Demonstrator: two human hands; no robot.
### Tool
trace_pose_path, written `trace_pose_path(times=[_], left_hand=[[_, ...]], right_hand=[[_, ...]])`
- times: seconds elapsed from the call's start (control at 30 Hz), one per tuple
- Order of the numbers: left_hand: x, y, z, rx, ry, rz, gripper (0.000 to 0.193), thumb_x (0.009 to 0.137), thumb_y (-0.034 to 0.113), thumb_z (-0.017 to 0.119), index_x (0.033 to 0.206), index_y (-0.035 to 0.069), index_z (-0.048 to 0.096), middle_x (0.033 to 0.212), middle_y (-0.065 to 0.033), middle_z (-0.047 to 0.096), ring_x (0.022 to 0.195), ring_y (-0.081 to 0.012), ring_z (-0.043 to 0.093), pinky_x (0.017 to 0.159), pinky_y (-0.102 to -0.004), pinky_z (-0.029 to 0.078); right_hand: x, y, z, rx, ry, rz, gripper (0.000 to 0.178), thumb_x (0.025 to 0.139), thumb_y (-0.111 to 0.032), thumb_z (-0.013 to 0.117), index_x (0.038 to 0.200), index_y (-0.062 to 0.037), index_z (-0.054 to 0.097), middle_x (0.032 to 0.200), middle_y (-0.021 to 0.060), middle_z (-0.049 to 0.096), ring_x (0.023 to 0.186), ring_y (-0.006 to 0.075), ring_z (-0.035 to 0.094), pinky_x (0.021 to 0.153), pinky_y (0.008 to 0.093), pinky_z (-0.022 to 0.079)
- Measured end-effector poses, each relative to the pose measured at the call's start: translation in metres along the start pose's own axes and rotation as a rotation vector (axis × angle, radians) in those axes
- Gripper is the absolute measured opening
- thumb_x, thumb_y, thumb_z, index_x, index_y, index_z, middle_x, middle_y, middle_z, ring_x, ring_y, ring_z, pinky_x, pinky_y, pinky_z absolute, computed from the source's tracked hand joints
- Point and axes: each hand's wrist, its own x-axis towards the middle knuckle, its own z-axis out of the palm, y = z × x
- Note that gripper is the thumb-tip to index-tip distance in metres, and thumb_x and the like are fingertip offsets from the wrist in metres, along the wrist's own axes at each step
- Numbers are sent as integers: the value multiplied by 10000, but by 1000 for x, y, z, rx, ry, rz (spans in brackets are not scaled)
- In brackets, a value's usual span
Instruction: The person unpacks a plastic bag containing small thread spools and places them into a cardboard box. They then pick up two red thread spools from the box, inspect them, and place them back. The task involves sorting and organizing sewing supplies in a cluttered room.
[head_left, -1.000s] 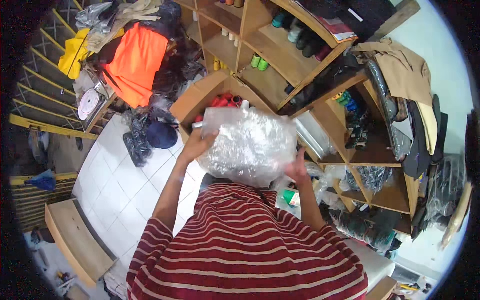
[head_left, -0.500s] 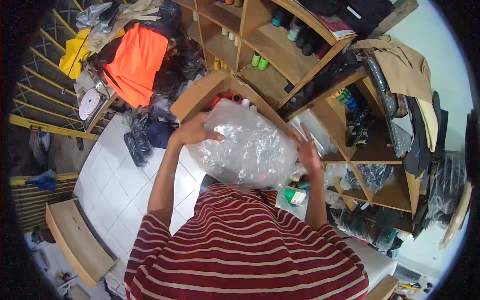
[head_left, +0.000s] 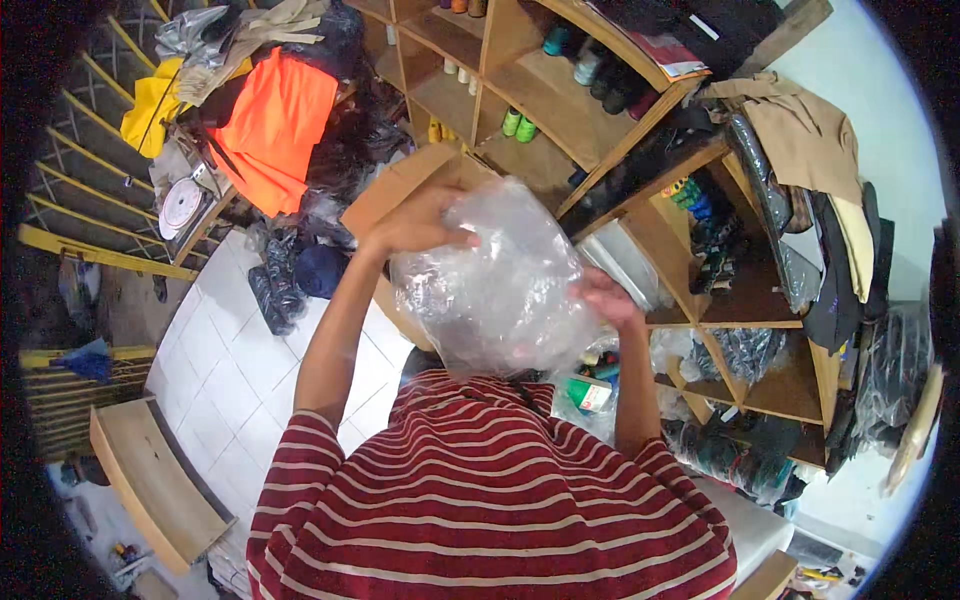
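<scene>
Handling was approx midway, by the look of it: clear plastic bag (head_left: 490,290) was up, not set down; amt left, can't tell. It hung in front of the torso, btwn the hands, over the near part of the cardboard box (head_left: 395,195). Hands apart: L hand (head_left: 420,220) clamped on bag's far-left edge, R hand (head_left: 608,298) touching its right edge, grip unclear. Vs 0.5 s earlier: L hand farther, R hand's spread fingers drawn in, box's red spools now hidden.
</scene>
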Motion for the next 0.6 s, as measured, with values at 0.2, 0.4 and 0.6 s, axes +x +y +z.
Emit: trace_pose_path(times=[0.2,0.4,0.6], left_hand=[[-28,-16,11,-553,264,-312,455,804,140,741,1206,34,557,1048,-52,643,921,-139,604,807,-297,511],[-42,-12,39,-831,528,-366,436,815,142,733,1178,-16,553,1047,-77,640,914,-148,611,794,-311,523],[-56,-27,53,-471,558,-372,335,810,132,700,1094,-24,615,942,-89,668,820,-172,614,753,-311,493]], right_hand=[[-8,66,-8,205,175,-185,898,815,-717,431,1428,-70,323,1425,128,404,1301,305,388,1061,509,326],[-5,78,32,746,168,44,1086,640,-859,439,1419,-107,354,1388,137,447,1237,319,452,1024,495,392],[-4,21,39,698,109,-117,1189,577,-882,447,1442,-83,288,1422,135,391,1303,313,364,1076,495,305]])
